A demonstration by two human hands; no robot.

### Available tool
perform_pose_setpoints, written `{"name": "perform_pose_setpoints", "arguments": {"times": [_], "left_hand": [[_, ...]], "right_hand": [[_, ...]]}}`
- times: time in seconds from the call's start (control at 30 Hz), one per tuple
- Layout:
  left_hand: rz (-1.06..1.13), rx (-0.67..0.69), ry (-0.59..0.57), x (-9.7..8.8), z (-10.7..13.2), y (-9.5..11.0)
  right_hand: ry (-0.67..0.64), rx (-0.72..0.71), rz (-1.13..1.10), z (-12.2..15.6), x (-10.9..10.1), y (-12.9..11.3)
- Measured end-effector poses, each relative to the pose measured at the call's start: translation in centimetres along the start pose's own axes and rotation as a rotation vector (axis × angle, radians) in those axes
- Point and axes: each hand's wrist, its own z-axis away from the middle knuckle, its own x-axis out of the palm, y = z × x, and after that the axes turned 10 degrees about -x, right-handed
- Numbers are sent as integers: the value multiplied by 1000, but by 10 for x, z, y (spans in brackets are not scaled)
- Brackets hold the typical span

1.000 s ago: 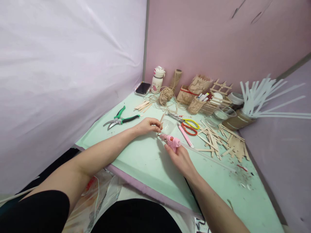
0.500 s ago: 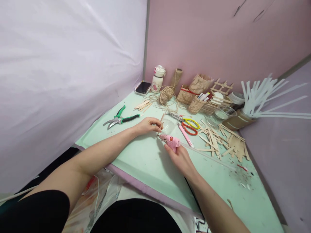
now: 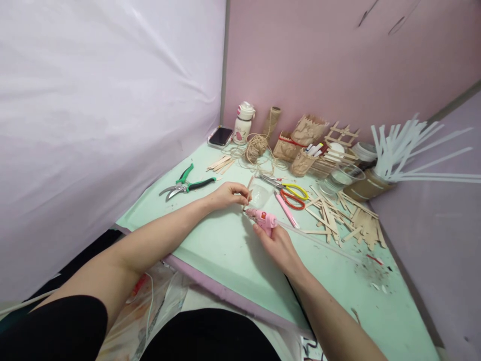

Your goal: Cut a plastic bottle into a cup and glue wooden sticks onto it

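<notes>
My left hand [image 3: 227, 194] pinches a thin wooden stick [image 3: 249, 184] that stands tilted on the mint-green table [image 3: 221, 245]. My right hand [image 3: 277, 245] grips a pink glue gun [image 3: 263, 219], whose nozzle points left at the lower end of the stick. A clear plastic cup [image 3: 260, 194] lies just behind the stick and the gun. A clear glue rod [image 3: 319, 242] trails from the gun's back to the right.
Green-handled pruners [image 3: 187, 184] lie to the left. Yellow and red scissors [image 3: 289, 193], a pink cutter [image 3: 286, 210] and a heap of wooden sticks [image 3: 345, 215] lie to the right. Twine [image 3: 256, 147], a bottle [image 3: 242, 124], a phone [image 3: 221, 136], woven baskets [image 3: 300, 145] and white strips [image 3: 409, 150] line the back.
The glue gun and my right hand have shifted slightly left toward the stick. My left hand holds still.
</notes>
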Motion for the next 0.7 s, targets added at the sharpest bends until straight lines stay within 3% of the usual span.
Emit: {"name": "perform_pose_setpoints", "arguments": {"times": [0.7], "left_hand": [[10, -13, 3, -1, -1, -1]], "right_hand": [[-97, 60, 42, -1, -4, -1]]}}
